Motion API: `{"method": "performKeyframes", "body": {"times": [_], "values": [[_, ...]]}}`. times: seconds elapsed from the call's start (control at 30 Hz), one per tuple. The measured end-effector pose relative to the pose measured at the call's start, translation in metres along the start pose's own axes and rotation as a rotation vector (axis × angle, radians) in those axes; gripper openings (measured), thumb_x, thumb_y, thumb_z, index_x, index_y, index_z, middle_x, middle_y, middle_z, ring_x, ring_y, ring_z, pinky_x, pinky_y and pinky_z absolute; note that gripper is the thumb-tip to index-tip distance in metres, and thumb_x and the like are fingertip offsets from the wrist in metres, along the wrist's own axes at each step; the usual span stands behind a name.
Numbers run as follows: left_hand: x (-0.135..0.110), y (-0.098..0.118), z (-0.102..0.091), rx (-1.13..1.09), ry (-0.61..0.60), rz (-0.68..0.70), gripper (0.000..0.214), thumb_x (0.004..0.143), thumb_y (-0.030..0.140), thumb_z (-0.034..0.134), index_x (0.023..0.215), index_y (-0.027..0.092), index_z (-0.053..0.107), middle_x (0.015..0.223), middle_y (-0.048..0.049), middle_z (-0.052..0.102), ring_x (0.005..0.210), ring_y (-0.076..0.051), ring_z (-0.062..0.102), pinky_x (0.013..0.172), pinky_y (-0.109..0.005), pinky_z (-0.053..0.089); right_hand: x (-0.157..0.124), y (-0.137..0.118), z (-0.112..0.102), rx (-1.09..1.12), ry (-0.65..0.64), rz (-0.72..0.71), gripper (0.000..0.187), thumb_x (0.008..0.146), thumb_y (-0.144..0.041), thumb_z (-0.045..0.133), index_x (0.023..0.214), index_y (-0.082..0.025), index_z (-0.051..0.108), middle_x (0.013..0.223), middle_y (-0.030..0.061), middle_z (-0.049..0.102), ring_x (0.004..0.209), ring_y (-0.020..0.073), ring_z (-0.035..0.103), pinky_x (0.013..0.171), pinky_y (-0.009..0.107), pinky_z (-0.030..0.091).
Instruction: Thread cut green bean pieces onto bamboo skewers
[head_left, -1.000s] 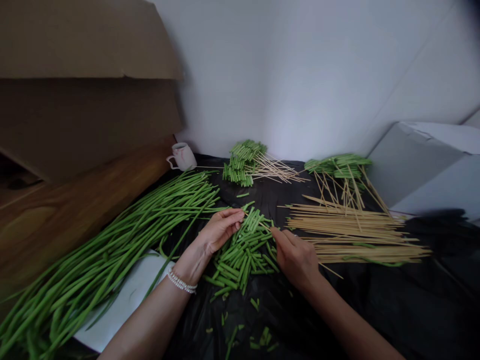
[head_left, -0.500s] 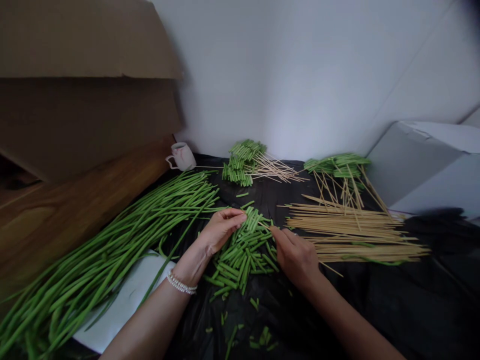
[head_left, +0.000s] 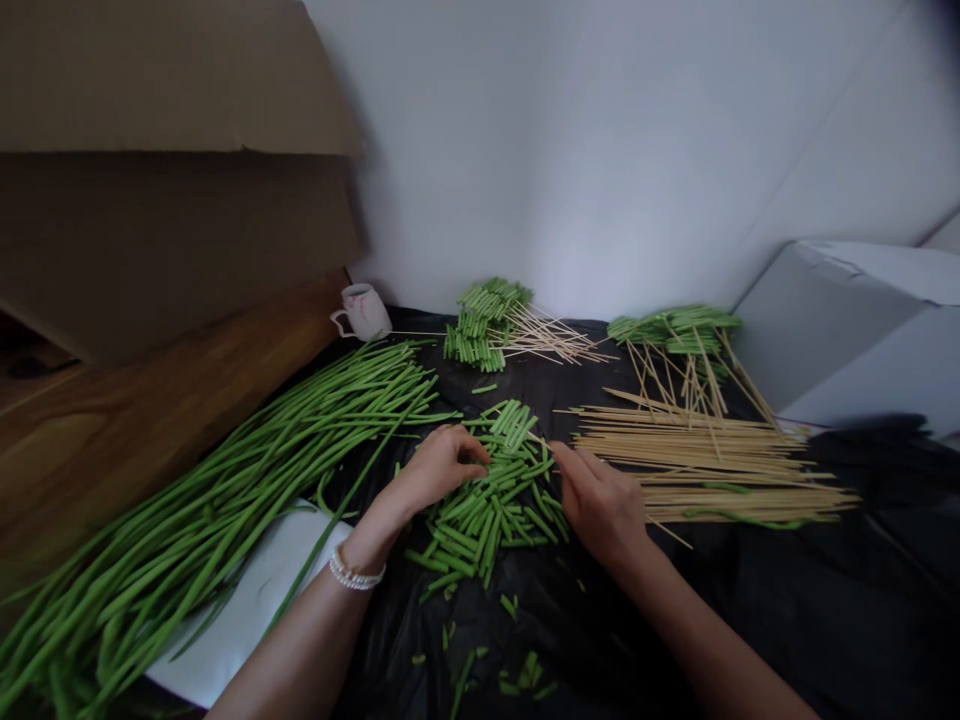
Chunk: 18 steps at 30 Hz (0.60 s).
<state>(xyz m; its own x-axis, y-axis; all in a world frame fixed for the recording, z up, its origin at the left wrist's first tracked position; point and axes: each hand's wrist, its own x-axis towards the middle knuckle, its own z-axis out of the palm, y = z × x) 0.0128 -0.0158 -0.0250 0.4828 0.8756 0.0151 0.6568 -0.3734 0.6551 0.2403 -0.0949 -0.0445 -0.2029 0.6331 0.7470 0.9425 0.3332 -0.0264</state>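
My right hand (head_left: 604, 500) is closed around a thin wooden skewer (head_left: 538, 438). Several cut green bean pieces (head_left: 514, 424) sit side by side on the skewer's far end, above the loose pile. At the left edge of the pile of cut bean pieces (head_left: 487, 520), my left hand (head_left: 439, 468) is bent over with thumb and fingers slightly apart. I see nothing held in it, though its fingertips are partly hidden. A beaded bracelet circles the left wrist.
Long green beans (head_left: 247, 490) lie at left, partly over a white board (head_left: 262, 570). Bare skewers (head_left: 697, 450) lie at right. Filled skewers form two heaps, one at back centre (head_left: 487, 320) and one at back right (head_left: 675, 328). A mug (head_left: 364, 312) and cardboard box (head_left: 180, 200) stand at left, a white box (head_left: 847, 320) at right.
My left hand has moved away from the skewer, down and slightly left to the loose pieces. My right hand keeps hold of the skewer and has shifted slightly right.
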Motion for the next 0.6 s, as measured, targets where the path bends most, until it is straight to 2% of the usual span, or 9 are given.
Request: {"method": "performKeyframes", "body": {"times": [0.2,0.37,0.47,0.6], "values": [[-0.0018,0.0039,0.0026,-0.027,-0.036,0.160,0.024,0.066,0.024,0.075,0.090,0.029,0.077,0.088,-0.0029,0.063,0.089,-0.022,0.054,0.084,-0.030,0.037,-0.0003,-0.0001,0.0000,0.002,-0.024,0.010,0.029,0.088,-0.012,0.045,0.106,-0.016,0.067,0.071,0.0006,0.065,0.060,0.0089,0.056,0.057,0.023,0.035],[0.0005,0.0062,0.0068,-0.114,-0.011,0.161,0.010,0.071,0.022,0.072,0.078,0.026,0.077,0.086,-0.0031,0.063,0.085,-0.020,0.056,0.082,-0.029,0.039,0.0003,0.0001,-0.0001,-0.002,-0.003,0.004,0.028,0.088,-0.012,0.046,0.105,-0.016,0.068,0.070,0.0006,0.065,0.059,0.0091,0.056,0.057,0.023,0.035],[0.0025,0.0076,0.0082,-0.261,0.061,0.129,0.009,0.076,0.024,0.067,0.081,0.023,0.075,0.088,-0.0041,0.068,0.084,-0.020,0.059,0.080,-0.029,0.041,0.0011,0.0002,-0.0009,-0.002,0.004,0.000,0.028,0.088,-0.011,0.046,0.105,-0.015,0.068,0.071,0.0007,0.065,0.058,0.0092,0.055,0.056,0.023,0.035],[0.0054,0.0083,0.0079,-0.482,0.238,0.022,0.013,0.079,0.029,0.065,0.085,0.020,0.070,0.078,-0.0030,0.069,0.076,-0.018,0.061,0.075,-0.027,0.044,0.0012,-0.0001,-0.0015,0.002,-0.004,0.005,0.028,0.088,-0.011,0.046,0.105,-0.016,0.067,0.072,0.0006,0.066,0.059,0.0094,0.056,0.056,0.023,0.035]]}}
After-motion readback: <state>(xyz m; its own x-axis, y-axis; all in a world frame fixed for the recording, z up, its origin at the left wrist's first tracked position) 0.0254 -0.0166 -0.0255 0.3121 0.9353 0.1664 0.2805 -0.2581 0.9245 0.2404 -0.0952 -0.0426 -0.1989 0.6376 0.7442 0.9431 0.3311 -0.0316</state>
